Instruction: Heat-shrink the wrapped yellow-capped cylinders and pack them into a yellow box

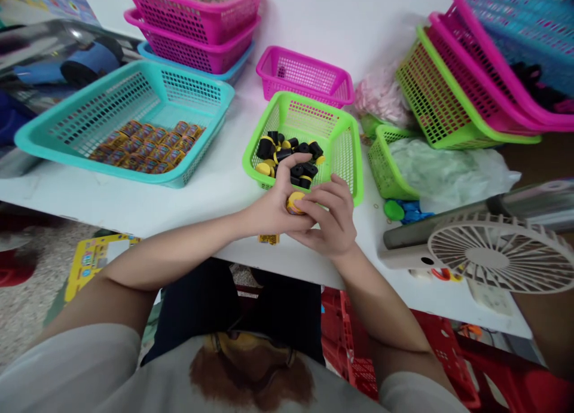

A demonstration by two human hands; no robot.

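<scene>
My left hand (274,205) and my right hand (329,219) meet at the table's near edge, both closed around a small round yellow piece (295,202). Just behind them stands a green basket (345,156) holding several black and yellow cylinders (287,156). A small yellow label (269,239) lies on the table under my left wrist. To the left, a teal basket (89,120) holds several wrapped brown and gold pieces (147,147) laid in rows.
Stacked pink baskets (197,36) stand at the back, a small pink basket (305,75) behind the green one. At right: tilted green, pink and blue baskets (452,96), a plastic bag (443,168), a white fan (502,257). Red crates (403,353) sit under the table.
</scene>
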